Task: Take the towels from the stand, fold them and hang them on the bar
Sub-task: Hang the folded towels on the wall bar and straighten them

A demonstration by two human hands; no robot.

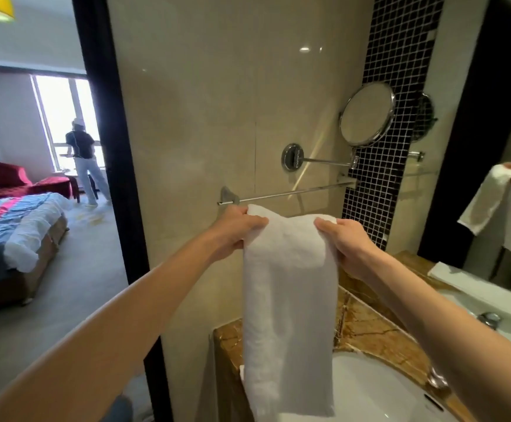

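Towel (pixel 287 284) held up, just short of the bar (pixel 291 194) on the far wall.
Left hand (pixel 236 233) and right hand (pixel 345 239) each curl fingers round a top corner, keeping the fold flat, probably for draping.

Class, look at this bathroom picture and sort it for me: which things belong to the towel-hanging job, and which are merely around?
Belongs to the job:
- white towel, held up near the bar
- towel bar on the wall
- left hand and right hand, gripping the towel's top edge

Just around:
- round mirror
- basin
- tap
- bed
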